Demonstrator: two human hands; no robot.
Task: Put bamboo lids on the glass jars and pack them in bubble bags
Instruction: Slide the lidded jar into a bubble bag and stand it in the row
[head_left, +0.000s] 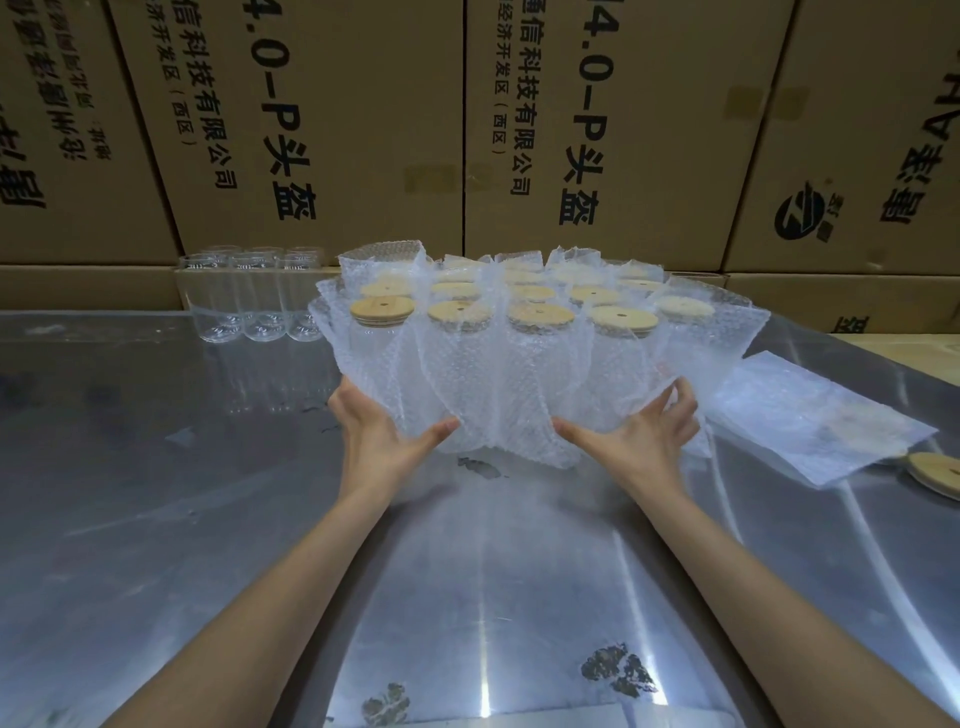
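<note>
fingers (675, 402) of the right hand (641, 439) are spreading wide and pressing flat against the near wall of the bagged jars (519, 364), thumb reaching in along the bottom edge; the left hand (382, 434) is mirroring it, fingers tucking behind the bubble film out of sight, thumb stretching toward the middle. both hands are cupping the near side of that block, nothing pinched.

risk, as i'm reading it: these hands are only bearing on loose film at the base of the front row. if they're pushing or gathering the cluster, the tall jars could be tipping into the rows behind, glass knocking glass, or a bamboo lid (540, 316) popping off, since the bag mouths are standing open above the lids. the steel table (208, 493) is looking slick, so the block may be sliding unevenly and splitting apart.

containers now. each bubble bag in the block is holding one lidded jar, lids showing through the open tops, several rows deep. left of the block and toward its far side, the bare glass jars (249, 296) are standing empty and unlidded, not yet bagged. right of the block, a stack of flat bubble bags (810, 415) is lying with nothing in it, and just beyond that stack a loose lid (935, 470) is resting on the table. behind the block, cardboard cartons (322, 130) are walling off the back; whether they're holding anything, i cannot tell.
</note>
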